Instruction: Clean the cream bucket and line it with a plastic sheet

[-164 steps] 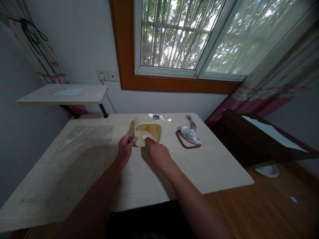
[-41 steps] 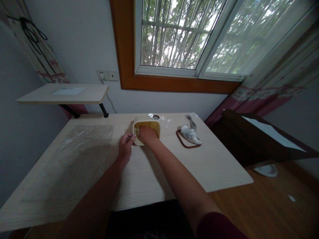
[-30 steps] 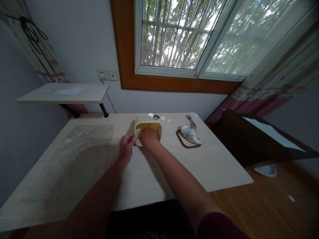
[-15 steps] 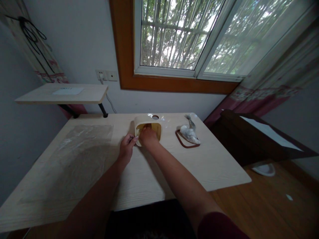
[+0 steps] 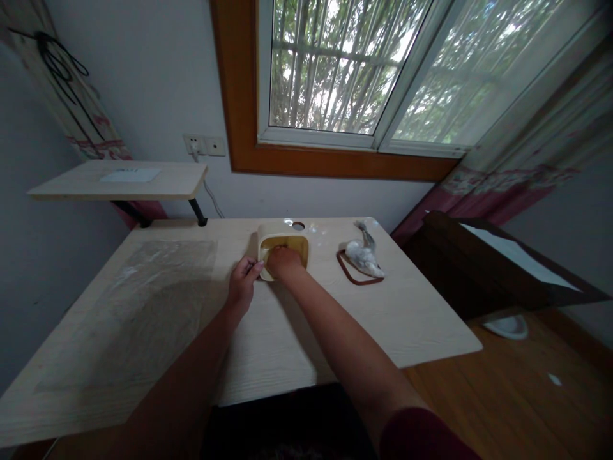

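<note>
A cream square container (image 5: 268, 230) stands near the far middle of the light wooden table (image 5: 287, 332). My left hand (image 5: 242, 283) grips the container's near left rim, thumb against the edge, fingers curled. My right hand (image 5: 283, 262) reaches down inside the container with its fingers bent. Those fingers are hidden by the hand and the wall, so what they hold, if anything, does not show.
A brown lid ring (image 5: 353, 275) with a crumpled grey-white cloth (image 5: 364, 255) on it lies right of the container. A clear plastic sheet (image 5: 143, 300) covers the table's left part. A small side shelf (image 5: 119, 180) stands at far left, dark furniture (image 5: 483, 268) at right.
5.5 s ago my right hand's fingers rested at the container's near rim by a white piece. Since then the hand has gone inside and shifts slightly there. My left hand stays on the rim.
</note>
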A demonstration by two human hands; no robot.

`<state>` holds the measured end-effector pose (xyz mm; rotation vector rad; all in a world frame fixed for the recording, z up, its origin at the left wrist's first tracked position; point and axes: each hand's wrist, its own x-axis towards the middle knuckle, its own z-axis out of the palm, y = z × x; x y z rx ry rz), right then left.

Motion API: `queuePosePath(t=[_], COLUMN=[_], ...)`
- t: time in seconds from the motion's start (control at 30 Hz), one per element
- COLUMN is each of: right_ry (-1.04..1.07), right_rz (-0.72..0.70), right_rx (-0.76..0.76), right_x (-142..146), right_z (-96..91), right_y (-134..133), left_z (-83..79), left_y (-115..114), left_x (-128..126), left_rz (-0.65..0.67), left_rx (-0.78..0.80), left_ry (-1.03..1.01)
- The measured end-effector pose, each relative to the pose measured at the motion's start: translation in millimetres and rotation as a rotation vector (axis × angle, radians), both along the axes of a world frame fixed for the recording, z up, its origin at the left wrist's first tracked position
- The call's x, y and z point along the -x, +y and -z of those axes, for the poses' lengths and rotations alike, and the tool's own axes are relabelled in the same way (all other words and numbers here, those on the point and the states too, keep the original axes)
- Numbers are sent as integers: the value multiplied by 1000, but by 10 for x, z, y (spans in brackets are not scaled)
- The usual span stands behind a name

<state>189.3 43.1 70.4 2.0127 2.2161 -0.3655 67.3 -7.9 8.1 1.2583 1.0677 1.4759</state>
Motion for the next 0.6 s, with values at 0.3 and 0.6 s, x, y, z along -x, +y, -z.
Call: queuePosePath(t=[0.3,0.6], right_ry=[-31,1], right_rz=[-84,-237], right_rx=[-12,-34], right_x=[-36,-84], right_z=[-11,-1], right_y=[41,52], left_z=[-4,-2], left_y=[2,14], left_x=[-15,-12], left_rz=[41,49], left_rx=[18,25], left_ry=[-43,-124])
